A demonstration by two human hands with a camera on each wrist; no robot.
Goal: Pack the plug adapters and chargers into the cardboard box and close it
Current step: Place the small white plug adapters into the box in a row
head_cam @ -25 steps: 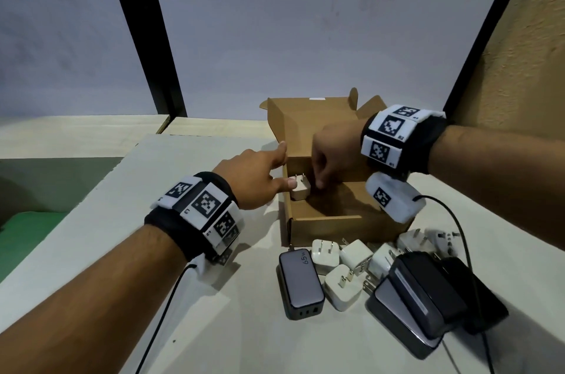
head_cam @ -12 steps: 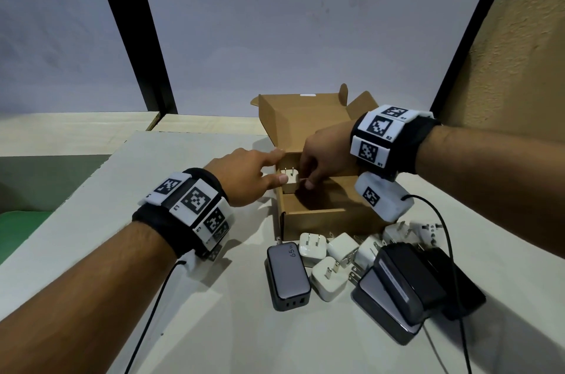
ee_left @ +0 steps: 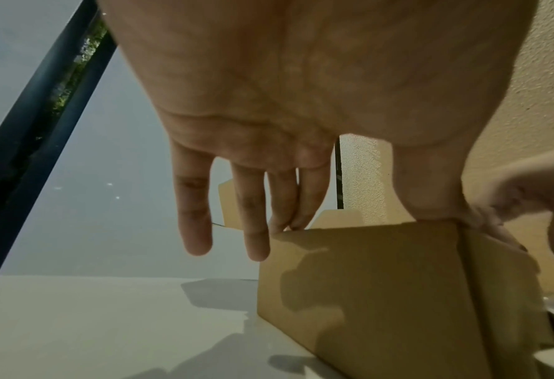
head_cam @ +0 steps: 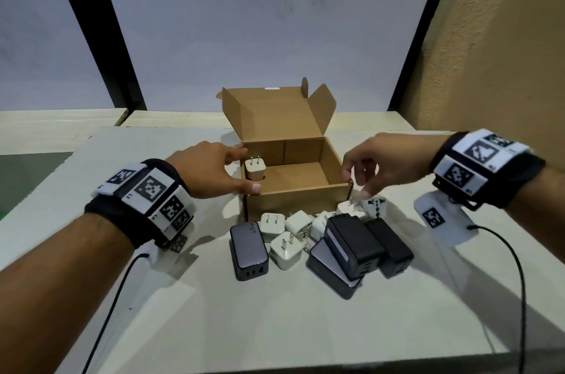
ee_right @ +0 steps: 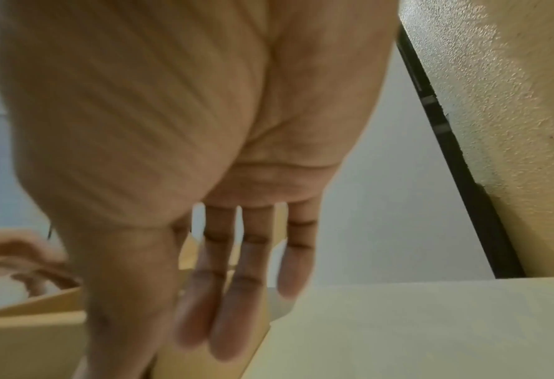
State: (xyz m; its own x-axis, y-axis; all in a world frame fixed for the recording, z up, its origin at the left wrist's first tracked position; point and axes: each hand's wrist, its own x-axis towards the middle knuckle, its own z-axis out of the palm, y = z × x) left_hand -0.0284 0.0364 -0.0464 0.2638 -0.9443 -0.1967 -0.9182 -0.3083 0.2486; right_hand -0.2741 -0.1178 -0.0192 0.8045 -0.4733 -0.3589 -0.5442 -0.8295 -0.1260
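The brown cardboard box (head_cam: 298,201) stands open on the table, its lid upright at the back. One white plug adapter (head_cam: 255,171) stands prongs up in its near left corner. My left hand (head_cam: 235,172) rests on the box's left wall (ee_left: 366,282), thumb on the front corner, fingers (ee_left: 256,230) straight. My right hand (head_cam: 362,178) hovers empty over the front right corner, fingers (ee_right: 224,320) hanging loose. In front of the box lie several white adapters (head_cam: 286,251), a white multi-plug adapter (head_cam: 376,205) and several black chargers (head_cam: 249,247) (head_cam: 353,240).
The pale table (head_cam: 153,297) ends in a front edge at the bottom of the head view. A textured tan wall (head_cam: 489,53) rises close on the right. Black wrist-camera cables (head_cam: 516,266) trail across the table from both wrists.
My right hand has let go of the white adapter in the box and moved right to the front right corner. The left hand stays at the left wall.
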